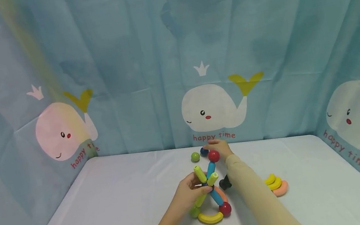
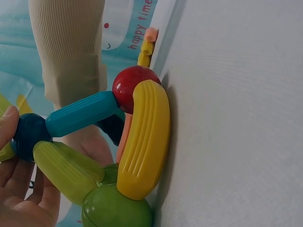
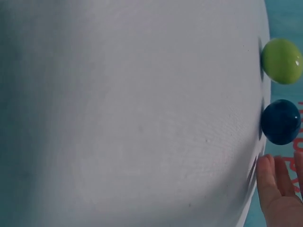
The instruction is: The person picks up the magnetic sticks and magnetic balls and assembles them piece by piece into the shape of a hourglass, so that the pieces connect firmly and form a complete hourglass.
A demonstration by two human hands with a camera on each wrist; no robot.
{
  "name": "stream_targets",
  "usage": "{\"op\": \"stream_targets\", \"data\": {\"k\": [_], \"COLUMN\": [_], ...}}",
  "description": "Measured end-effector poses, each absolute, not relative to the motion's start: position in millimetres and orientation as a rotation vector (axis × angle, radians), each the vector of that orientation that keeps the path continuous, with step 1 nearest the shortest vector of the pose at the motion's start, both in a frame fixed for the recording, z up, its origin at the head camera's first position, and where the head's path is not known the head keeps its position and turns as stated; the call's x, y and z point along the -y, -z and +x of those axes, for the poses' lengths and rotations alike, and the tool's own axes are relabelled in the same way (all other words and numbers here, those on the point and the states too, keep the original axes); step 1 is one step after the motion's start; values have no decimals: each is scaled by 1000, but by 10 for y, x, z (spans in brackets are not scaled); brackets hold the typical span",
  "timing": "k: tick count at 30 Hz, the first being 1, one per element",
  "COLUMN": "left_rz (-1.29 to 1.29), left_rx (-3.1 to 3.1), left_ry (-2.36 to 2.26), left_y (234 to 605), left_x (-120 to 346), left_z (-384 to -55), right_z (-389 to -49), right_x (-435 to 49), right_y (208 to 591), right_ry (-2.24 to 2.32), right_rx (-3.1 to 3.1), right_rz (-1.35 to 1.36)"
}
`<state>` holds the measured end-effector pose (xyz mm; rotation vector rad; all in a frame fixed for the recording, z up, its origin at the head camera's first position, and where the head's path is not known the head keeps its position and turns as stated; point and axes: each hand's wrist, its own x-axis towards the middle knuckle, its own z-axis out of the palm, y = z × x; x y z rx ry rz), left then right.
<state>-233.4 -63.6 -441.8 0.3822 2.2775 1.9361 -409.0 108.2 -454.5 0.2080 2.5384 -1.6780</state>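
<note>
My left hand [image 1: 188, 193] grips a construction of toy sticks and balls at its dark blue centre ball [image 2: 29, 139], thumb on one side and fingers on the other. Below that ball, blue and lime sticks lead to a red ball [image 1: 225, 209] and green balls, joined low down by a curved yellow stick [image 1: 211, 218]. Short lime sticks [image 1: 199, 174] and a blue stick topped with another red ball [image 1: 214, 156] point upward. At the table's back, my right hand [image 1: 220, 148] reaches with extended fingers beside a loose dark blue ball [image 3: 281, 122], a small gap apart in the right wrist view.
A loose green ball [image 1: 195, 156] lies left of the loose blue one. Curved yellow sticks [image 1: 275, 183] and a salmon-coloured curved piece [image 1: 282, 189] lie to the right on the white table [image 1: 109, 205]. A blue whale-print curtain [image 1: 129, 109] hangs behind.
</note>
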Motion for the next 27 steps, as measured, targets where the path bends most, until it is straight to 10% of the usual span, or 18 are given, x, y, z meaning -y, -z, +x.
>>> {"op": "stream_targets", "data": {"k": [27], "left_rz": [373], "left_rx": [-2264], "left_ry": [-1952], "left_y": [4414], "left_x": [633], "left_z": [-2327], "right_z": [-4037], "right_x": [-959], "right_y": [4520], "right_ry": [1632], "right_rx": [-2603], "right_rz": [30]}}
